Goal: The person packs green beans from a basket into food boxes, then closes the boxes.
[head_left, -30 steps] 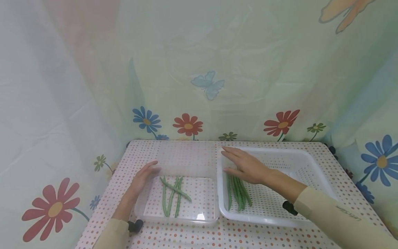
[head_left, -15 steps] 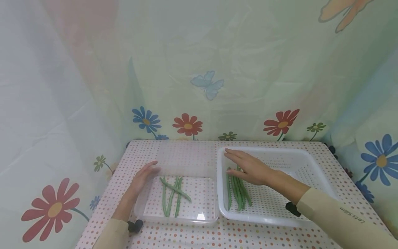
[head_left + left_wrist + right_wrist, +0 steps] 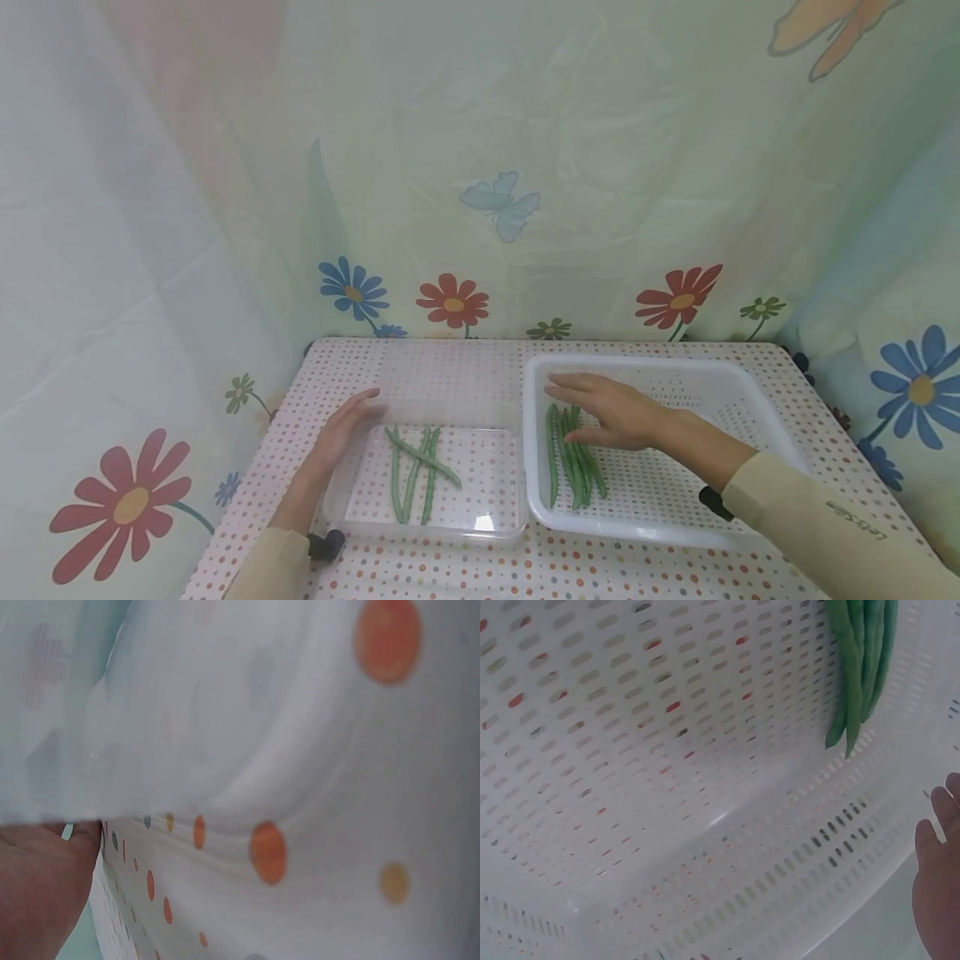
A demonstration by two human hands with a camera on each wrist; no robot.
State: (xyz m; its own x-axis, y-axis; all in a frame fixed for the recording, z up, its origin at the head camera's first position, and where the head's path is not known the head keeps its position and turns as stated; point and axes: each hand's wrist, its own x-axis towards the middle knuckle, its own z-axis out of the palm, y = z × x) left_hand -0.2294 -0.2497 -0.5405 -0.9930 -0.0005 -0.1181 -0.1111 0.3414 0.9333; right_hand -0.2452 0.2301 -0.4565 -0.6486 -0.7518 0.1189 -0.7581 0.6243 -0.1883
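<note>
Drew right hand [image 3: 611, 414] slightly down and rightward over basket [image 3: 645, 530], lower right, grasping nothing, exposing more beans [image 3: 579, 475]. Kept left hand [image 3: 341, 429] unclenched beside tub [image 3: 427, 531], lower centre.

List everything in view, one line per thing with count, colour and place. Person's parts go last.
spotted tablecloth: 1, white with mostly red-orange dots, under both containers
printed floral sheeting: count unclear, pale green and white, behind and beside the table
clear rectangular plastic box: 1, colourless, table's left half
translucent plastic panel: 1, whitish, behind that box
long green beans: 4, green, in the box
perforated plastic basket: 1, white, right of the box
bunched green beans: several, partly hidden, green, basket's left side
wrist devices: 2, black, one per wrist
sleeves: 2, beige, on both forearms
left grip (bare hand): 1, by the box's left wall
right grip (bare hand): 1, over the basket
</note>
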